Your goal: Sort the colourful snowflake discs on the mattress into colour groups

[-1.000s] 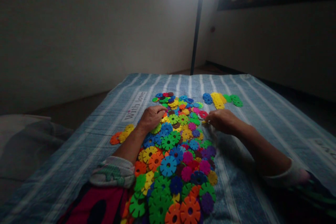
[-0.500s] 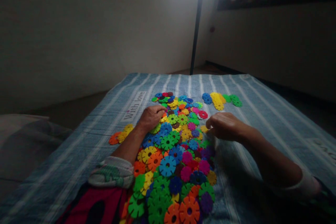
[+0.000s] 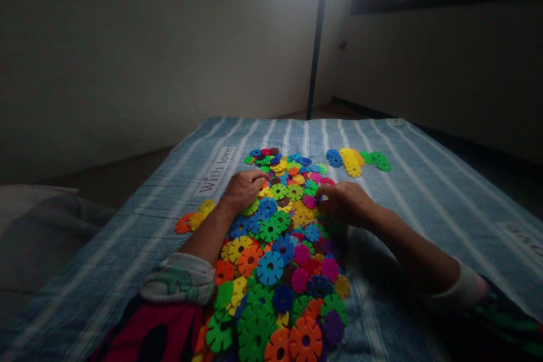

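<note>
Notched plastic snowflake discs in many colours form a long pile [image 3: 271,229] down the middle of the cloth. My left hand [image 3: 245,188] rests at the pile's left side, fingers curled down and pressed together; whatever lies beneath them is hidden. Across from it, my right hand [image 3: 347,203] is over the right edge of the pile, beside a pink disc [image 3: 309,201] and a red disc [image 3: 326,181]. Its fingers are bent inward towards the thumb. Shadow and the hand itself hide whether a disc is between them.
A striped blue cloth [image 3: 424,192] covers the flat surface. Joined yellow and orange discs [image 3: 199,218] lie left of my forearm. A row of blue, yellow and green discs [image 3: 352,161] lies at the back right. A dark pole [image 3: 316,62] stands behind the far edge.
My right hand has moved left, from beside the pile to over its right edge, and now covers the yellow disc there. My left hand has stayed in place.
</note>
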Motion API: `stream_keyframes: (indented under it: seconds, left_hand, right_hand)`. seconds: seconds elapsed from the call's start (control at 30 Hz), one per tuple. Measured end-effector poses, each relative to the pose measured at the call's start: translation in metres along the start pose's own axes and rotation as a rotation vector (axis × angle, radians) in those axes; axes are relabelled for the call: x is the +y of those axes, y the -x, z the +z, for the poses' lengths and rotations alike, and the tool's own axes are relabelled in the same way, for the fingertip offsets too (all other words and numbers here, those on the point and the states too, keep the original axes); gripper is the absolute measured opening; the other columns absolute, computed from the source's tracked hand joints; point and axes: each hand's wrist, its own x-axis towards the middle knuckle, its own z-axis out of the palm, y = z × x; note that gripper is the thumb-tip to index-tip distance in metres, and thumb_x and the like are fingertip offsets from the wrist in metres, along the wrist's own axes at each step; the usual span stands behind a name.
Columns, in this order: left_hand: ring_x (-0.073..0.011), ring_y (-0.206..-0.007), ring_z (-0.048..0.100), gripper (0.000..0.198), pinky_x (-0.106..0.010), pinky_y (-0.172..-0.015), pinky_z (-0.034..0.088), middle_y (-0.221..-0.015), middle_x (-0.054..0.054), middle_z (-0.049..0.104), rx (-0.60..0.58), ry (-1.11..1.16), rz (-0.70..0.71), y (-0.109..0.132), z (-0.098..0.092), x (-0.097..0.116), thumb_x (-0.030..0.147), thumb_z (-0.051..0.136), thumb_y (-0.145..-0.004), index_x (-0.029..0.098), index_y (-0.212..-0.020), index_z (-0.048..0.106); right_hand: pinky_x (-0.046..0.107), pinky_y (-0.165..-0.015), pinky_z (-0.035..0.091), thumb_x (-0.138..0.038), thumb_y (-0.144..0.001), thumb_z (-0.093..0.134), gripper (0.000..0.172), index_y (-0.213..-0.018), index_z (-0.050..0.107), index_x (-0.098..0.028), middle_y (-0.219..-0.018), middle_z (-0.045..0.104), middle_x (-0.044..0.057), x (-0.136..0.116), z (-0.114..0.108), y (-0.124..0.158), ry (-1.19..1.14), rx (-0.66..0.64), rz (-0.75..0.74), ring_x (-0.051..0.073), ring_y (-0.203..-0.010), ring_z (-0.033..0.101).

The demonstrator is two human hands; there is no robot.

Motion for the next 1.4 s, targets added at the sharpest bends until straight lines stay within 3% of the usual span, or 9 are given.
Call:
stream_keyframes:
  seconds: [0.23,0.43,0.7,0.87,1.07,1.13,1.3,1.4]
  left_hand:
    - [-0.0199,-0.087,0.068,0.035,-0.028,-0.084,0.052,-0.094,-0.002,0.077,0.004,0.000,0.006,0.000,0.000,0.001,0.032,0.046,-0.076,0.021,-0.092,0.076]
    - [-0.0197,-0.083,0.068,0.035,-0.028,-0.079,0.053,-0.089,-0.001,0.077,0.010,0.010,0.008,0.000,0.001,0.000,0.031,0.047,-0.076,0.021,-0.092,0.077]
    - [-0.0204,-0.087,0.069,0.035,-0.030,-0.086,0.052,-0.095,-0.002,0.077,0.007,0.013,0.005,0.000,0.001,-0.001,0.031,0.048,-0.076,0.021,-0.092,0.077]
    - [-0.0209,-0.090,0.069,0.035,-0.031,-0.086,0.052,-0.096,-0.003,0.077,0.009,0.014,0.004,0.000,0.001,-0.002,0.031,0.048,-0.076,0.021,-0.093,0.076]
    - [-0.0207,-0.089,0.069,0.035,-0.030,-0.086,0.052,-0.095,-0.002,0.077,0.005,0.014,0.006,0.000,0.001,-0.001,0.031,0.047,-0.076,0.021,-0.092,0.076]
    - [-0.0209,-0.089,0.069,0.035,-0.030,-0.086,0.052,-0.095,-0.003,0.077,0.003,0.006,0.004,0.000,0.000,0.000,0.031,0.047,-0.076,0.021,-0.092,0.076]
    - [-0.0212,-0.087,0.069,0.034,-0.031,-0.087,0.052,-0.096,-0.003,0.077,0.005,0.004,0.003,0.000,-0.001,0.002,0.032,0.048,-0.076,0.020,-0.091,0.076]
    - [-0.0207,-0.089,0.069,0.033,-0.030,-0.087,0.052,-0.095,-0.002,0.077,0.007,0.005,0.018,0.000,-0.001,0.002,0.031,0.048,-0.076,0.022,-0.089,0.077]
  right_hand:
    - [0.024,-0.056,0.025,-0.024,-0.082,0.062,0.026,-0.106,0.072,-0.028,-0.068,0.064,0.000,0.003,-0.008,0.005,-0.145,-0.090,-0.116,0.011,-0.060,0.050]
    - [0.026,-0.056,0.026,-0.031,-0.078,0.068,0.018,-0.093,0.074,-0.023,-0.068,0.062,0.002,-0.002,-0.011,0.004,-0.134,-0.139,-0.093,0.013,-0.064,0.051]
    - [0.024,-0.052,0.023,-0.019,-0.085,0.054,0.019,-0.078,0.072,-0.019,-0.060,0.056,-0.002,0.006,-0.008,0.003,-0.224,-0.133,-0.196,0.008,-0.052,0.040]
    - [0.026,-0.052,0.018,-0.017,-0.085,0.049,0.025,-0.069,0.068,-0.017,-0.056,0.050,-0.002,0.005,-0.006,0.002,-0.112,-0.048,-0.218,0.008,-0.050,0.030]
    - [0.023,-0.054,0.023,-0.020,-0.081,0.061,0.013,-0.076,0.073,-0.019,-0.061,0.056,-0.001,0.002,-0.009,0.004,-0.234,-0.132,-0.228,0.008,-0.054,0.039]
    - [0.022,-0.054,0.025,-0.017,-0.081,0.058,0.017,-0.070,0.070,-0.016,-0.058,0.054,-0.002,0.004,-0.012,0.004,-0.307,-0.158,-0.233,0.007,-0.054,0.040]
    - [0.020,-0.051,0.032,-0.021,-0.084,0.053,0.022,-0.067,0.064,-0.013,-0.056,0.053,-0.002,0.023,-0.020,0.003,-0.577,0.020,-0.078,0.007,-0.052,0.045]
    - [0.019,-0.046,0.034,-0.028,-0.084,0.054,0.025,-0.066,0.062,-0.013,-0.051,0.053,-0.003,0.036,-0.018,0.002,-0.703,-0.049,0.031,0.007,-0.045,0.045]
